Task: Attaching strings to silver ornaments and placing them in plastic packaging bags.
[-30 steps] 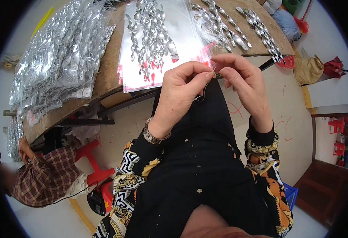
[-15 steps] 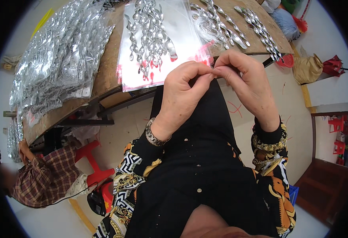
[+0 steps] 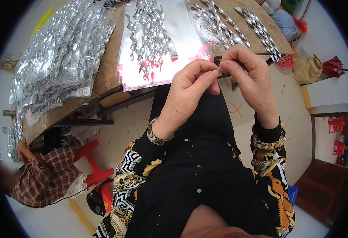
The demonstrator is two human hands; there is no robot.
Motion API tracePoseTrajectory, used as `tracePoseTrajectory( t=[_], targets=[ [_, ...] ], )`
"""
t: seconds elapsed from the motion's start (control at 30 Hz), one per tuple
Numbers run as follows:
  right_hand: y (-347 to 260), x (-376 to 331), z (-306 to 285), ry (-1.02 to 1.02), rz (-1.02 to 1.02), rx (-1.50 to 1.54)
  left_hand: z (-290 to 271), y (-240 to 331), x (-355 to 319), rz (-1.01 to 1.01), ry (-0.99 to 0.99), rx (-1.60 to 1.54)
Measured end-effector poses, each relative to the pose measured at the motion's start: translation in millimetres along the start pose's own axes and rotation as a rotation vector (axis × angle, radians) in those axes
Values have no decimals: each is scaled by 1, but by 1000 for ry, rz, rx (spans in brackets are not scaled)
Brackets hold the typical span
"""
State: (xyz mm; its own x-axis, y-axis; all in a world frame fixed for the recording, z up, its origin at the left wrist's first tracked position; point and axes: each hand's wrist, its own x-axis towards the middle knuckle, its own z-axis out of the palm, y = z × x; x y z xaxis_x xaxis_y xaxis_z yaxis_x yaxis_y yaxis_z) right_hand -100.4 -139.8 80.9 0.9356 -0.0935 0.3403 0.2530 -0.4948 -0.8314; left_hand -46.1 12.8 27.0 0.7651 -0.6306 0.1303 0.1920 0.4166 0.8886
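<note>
My left hand (image 3: 190, 89) and my right hand (image 3: 250, 81) meet in the air just off the table's near edge, thumbs and forefingers pinched together. Something tiny and pale sits between the fingertips, too small to name. Beyond them lies a stack of clear plastic bags (image 3: 132, 77) with pink-red printed edges. Several twisted silver strips (image 3: 152, 37) rest on top of the bags. To the right are more silver twists (image 3: 221, 23) beside a bundle of white thread (image 3: 206, 29), and another row of twists (image 3: 259, 33) near the table's right end.
A big pile of bagged silver twists (image 3: 61, 55) covers the left of the wooden table (image 3: 106, 75). At the lower left a co-worker in a checked shirt (image 3: 49, 176) sits by a red stool (image 3: 92, 162). A red basket (image 3: 287, 61) and brown bag (image 3: 308, 68) are at the right.
My fingertips have shifted slightly right and up, the right hand a little apart from the left. My left hand has turned, showing more of its curled fingers.
</note>
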Motion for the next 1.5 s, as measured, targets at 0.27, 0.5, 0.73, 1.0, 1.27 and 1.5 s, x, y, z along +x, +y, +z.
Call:
tracePoseTrajectory(
  t=[0.27, 0.5, 0.73, 1.0, 1.27, 1.5],
  targets=[
    [10, -1, -5, -66, 145, 184, -1, 4, 1, -11, 28, 122],
    [21, -6, -17, -43, 203, 290, -1, 0, 4, 89, 31, 324],
    [15, -9, -20, -107, 118, 88, -1, -2, 4, 148, 4, 469],
    [8, -8, -17, -70, -291, -341, 2, -1, 4, 100, 16, 376],
    [12, -8, -17, -77, -278, -288, 3, -3, 4, 73, -6, 380],
    [15, -17, -18, -92, 125, 147, 2, -3, 5, 33, -38, 291]
  ],
)
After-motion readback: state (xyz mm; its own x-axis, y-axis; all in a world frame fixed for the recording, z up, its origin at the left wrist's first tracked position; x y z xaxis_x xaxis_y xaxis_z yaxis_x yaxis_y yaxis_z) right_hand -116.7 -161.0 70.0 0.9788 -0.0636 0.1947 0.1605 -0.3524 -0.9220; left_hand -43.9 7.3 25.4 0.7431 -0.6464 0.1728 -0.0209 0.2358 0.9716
